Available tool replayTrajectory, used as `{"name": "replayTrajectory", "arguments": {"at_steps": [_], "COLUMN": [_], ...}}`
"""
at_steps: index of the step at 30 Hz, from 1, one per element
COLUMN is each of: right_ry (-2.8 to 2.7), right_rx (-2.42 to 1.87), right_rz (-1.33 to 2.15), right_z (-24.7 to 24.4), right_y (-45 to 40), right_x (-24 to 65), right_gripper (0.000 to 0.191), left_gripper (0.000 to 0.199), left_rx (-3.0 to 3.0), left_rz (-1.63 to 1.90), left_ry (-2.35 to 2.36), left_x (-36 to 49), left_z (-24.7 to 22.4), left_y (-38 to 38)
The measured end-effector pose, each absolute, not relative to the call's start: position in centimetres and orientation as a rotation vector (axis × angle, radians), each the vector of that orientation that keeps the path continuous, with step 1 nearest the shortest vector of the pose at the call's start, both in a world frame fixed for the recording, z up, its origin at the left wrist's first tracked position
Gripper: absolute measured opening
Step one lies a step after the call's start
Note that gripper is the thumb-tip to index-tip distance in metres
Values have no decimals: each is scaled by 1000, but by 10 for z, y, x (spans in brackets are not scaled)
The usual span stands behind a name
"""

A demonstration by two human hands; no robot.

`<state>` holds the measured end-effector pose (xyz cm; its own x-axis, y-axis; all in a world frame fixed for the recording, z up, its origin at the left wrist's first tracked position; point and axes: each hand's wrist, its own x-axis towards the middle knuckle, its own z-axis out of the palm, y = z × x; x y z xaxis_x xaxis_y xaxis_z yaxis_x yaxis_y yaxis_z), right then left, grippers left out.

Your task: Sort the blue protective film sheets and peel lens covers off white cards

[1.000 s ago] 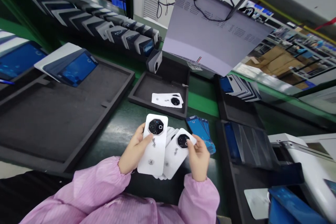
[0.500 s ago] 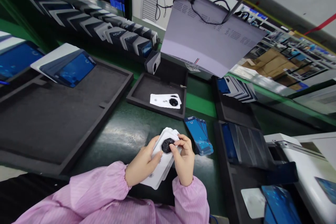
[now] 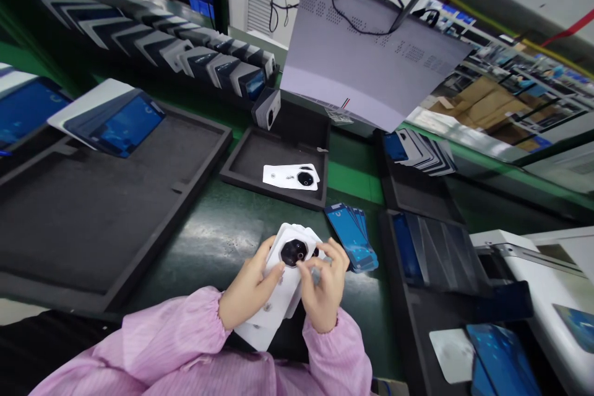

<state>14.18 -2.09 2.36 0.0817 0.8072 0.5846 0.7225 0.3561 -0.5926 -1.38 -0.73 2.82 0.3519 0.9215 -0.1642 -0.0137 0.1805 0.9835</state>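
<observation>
My left hand (image 3: 248, 288) grips a fanned stack of thin white phone back panels (image 3: 273, 297) by its left side, thumb on top. A black round camera patch (image 3: 294, 253) shows near the upper end of the top panel. My right hand (image 3: 325, 281) is at the stack's right edge, thumb beside the camera patch and fingers curled at the panel's edge. Behind the fingers, a second dark patch partly shows on a panel underneath. Just right of the hands, several blue phone-screen sheets (image 3: 351, 236) lie fanned on the green table (image 3: 208, 241).
Ahead, a black tray (image 3: 297, 197) holds white phone back panels (image 3: 283, 177). To the left stands a large black tray (image 3: 106, 216) with dark and blue sheets (image 3: 130, 127) at its back. More trays (image 3: 417, 322) with sheets line the right. A grey metal panel (image 3: 366, 55) hangs ahead.
The top panel has shifted left and up against those beneath, uncovering a second dark patch. My right fingers have moved off the top camera patch toward the right edge. The view has shifted slightly.
</observation>
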Motion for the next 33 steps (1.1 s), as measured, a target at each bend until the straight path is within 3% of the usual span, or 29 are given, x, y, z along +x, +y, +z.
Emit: {"name": "replayTrajectory", "arguments": {"at_steps": [5, 12, 33], "right_ry": [-1927, -1792, -1858], "right_rx": [-901, -869, -948], "right_rz": [210, 289, 203], "right_z": [22, 20, 14], "right_y": [-23, -22, -25], "right_x": [136, 134, 139], "right_gripper": [20, 41, 36], "left_gripper": [41, 42, 43], "left_rx": [945, 793, 796], "left_rz": [923, 881, 875], "left_ry": [916, 830, 840], "left_x": [-14, -15, -17], "left_z": [27, 32, 30], "left_y": [0, 1, -1]}}
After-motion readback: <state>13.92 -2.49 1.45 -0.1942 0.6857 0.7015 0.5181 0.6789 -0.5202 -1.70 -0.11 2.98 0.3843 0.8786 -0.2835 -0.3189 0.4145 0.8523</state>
